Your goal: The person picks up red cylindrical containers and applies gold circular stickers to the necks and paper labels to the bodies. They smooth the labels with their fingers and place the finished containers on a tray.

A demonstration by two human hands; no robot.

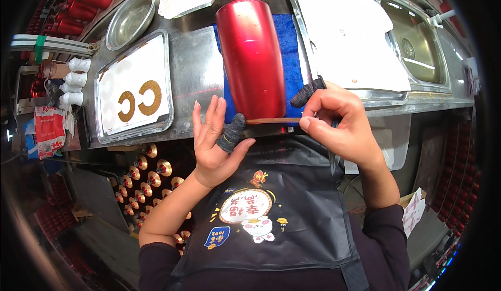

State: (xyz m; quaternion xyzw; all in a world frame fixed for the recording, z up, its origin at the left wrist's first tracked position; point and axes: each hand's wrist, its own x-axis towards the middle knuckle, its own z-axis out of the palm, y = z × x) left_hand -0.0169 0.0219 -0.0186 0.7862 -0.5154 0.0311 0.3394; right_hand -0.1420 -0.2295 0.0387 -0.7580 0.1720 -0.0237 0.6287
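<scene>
A large glossy red bottle point(254, 56) lies on a blue cloth point(292, 35), its neck pointing away from me. Across its near end stretches a thin brown strip point(274, 120). My right hand point(342, 124) pinches the strip's right end between thumb and finger; a dark cot covers one raised finger. A slim metal tool point(334, 161) shows under that hand, mostly hidden. The strip's left end touches the dark finger cot point(231, 133) on my left hand point(213, 142), whose fingers are spread and thumb stands apart.
To the left, a metal tray point(168, 82) holds a white sheet with two gold C-shaped pieces point(150, 91). A metal bowl point(130, 19) stands behind it. White sheets point(344, 30) cover the right side near a sink point(417, 45). Several gold-rimmed pieces point(154, 179) sit below the bench edge.
</scene>
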